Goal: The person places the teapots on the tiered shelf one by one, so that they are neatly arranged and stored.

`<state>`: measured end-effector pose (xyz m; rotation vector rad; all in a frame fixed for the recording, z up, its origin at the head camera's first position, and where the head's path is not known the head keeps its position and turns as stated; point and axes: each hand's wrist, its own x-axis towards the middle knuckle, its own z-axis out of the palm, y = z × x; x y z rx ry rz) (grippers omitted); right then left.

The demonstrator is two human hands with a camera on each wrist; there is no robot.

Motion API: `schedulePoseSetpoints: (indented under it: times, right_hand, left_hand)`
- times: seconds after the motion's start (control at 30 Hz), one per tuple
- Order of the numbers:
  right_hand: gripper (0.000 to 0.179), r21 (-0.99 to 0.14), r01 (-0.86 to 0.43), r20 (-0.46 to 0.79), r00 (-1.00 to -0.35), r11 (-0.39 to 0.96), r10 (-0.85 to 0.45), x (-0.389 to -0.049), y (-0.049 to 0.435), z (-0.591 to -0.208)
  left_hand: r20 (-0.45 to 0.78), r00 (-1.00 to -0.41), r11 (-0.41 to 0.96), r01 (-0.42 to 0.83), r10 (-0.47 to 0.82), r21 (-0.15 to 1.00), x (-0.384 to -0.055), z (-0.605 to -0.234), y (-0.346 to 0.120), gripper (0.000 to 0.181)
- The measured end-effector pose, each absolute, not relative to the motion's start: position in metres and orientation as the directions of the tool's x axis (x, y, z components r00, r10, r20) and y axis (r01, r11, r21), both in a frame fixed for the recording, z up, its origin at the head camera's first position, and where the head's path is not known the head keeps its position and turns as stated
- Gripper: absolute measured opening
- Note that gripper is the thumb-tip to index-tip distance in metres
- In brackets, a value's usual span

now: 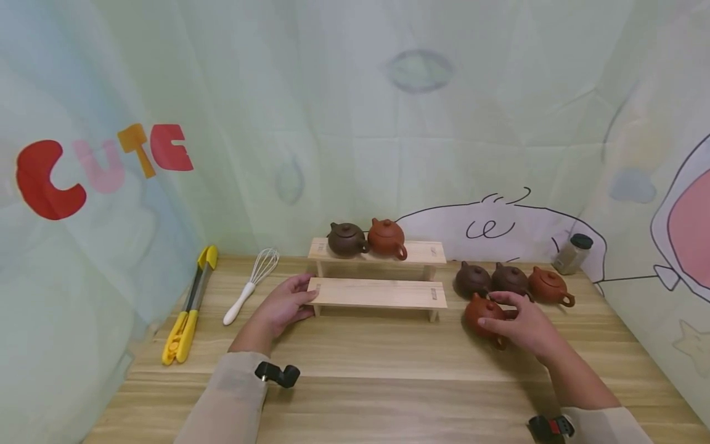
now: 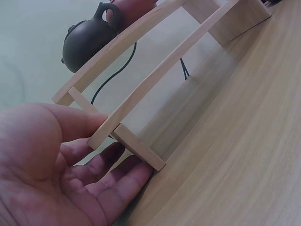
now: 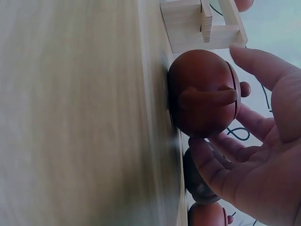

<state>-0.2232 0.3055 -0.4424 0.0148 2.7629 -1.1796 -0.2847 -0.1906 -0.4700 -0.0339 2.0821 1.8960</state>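
My left hand point(image 1: 285, 303) grips the left end of a two-tier wooden display stand point(image 1: 377, 292), thumb on the lower board and fingers by its leg point(image 2: 139, 147). On the upper tier sit a dark brown teapot point(image 1: 346, 239) and a reddish-brown teapot point(image 1: 386, 237). My right hand point(image 1: 524, 324) is spread around another reddish-brown teapot point(image 3: 200, 94), which stands upright on the table. The right wrist view shows its thumb apart from the pot, near the lid's height, and a fingertip close to the pot's side; contact is unclear.
Behind the right hand stand two dark teapots point(image 1: 472, 280) and a reddish one point(image 1: 550, 287) in a row. A dark-lidded jar point(image 1: 574, 253) is at the back right. To the left lie a whisk point(image 1: 251, 287) and yellow-handled tongs point(image 1: 190, 305). Printed curtains point(image 1: 355, 123) enclose the table.
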Motion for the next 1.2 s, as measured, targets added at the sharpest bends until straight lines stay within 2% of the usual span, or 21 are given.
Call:
schedulePoseSetpoints:
  times: [0.73,0.93,1.2]
  right_hand:
    - [0.085,-0.692,0.057,-0.12,-0.992,0.72,-0.036,-0.222,0.303,-0.445]
    - [0.084,-0.693,0.033,-0.075,-0.997,0.72,-0.027,-0.22,0.3,-0.431]
    - [0.08,-0.755,-0.028,0.028,-1.0,0.655,-0.011,-0.217,0.282,-0.409]
  left_hand:
    - [-0.254,-0.946,0.102,-0.238,0.199,0.966,-0.284,-0.469,-0.19,0.065]
    - [-0.254,-0.946,0.107,-0.237,0.199,0.966,-0.284,-0.469,-0.191,0.065]
    - [-0.256,-0.946,0.103,-0.24,0.201,0.965,-0.283,-0.467,-0.19,0.065]
